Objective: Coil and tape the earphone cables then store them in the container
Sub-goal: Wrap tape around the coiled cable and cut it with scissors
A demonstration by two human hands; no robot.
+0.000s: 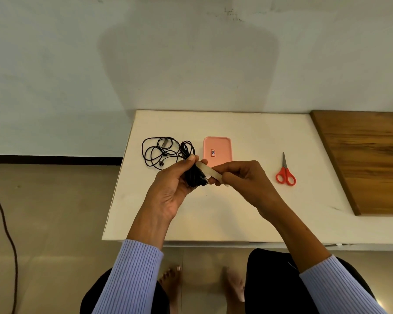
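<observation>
While your left hand point(179, 177) wraps its fingers point(192, 157) round the coiled earphone cable point(194, 177), the loops stay bunched so they cannot spring apart. The little metal plugs poke out of the bundle toward your right hand point(241, 175). That hand pinches one end of a strip of tape point(208, 171) between thumb and fingertips, and your left thumb presses down the other end. Held tight like this, the tape lies flat across the coil, so I think you are about to wind it round the bundle.

Just past your left fingers, a second earphone cable point(160, 152) lies loose and tangled on the table point(247, 211). It is not coiled yet, so it looks like your next job.

Just behind your hands sits the pink container point(218, 150), close enough to drop things in. It has a small label in the middle. I cannot see any cable in it.

Well off to the right of your right fingers lie the red scissors point(285, 173), shut and out of the way.
</observation>
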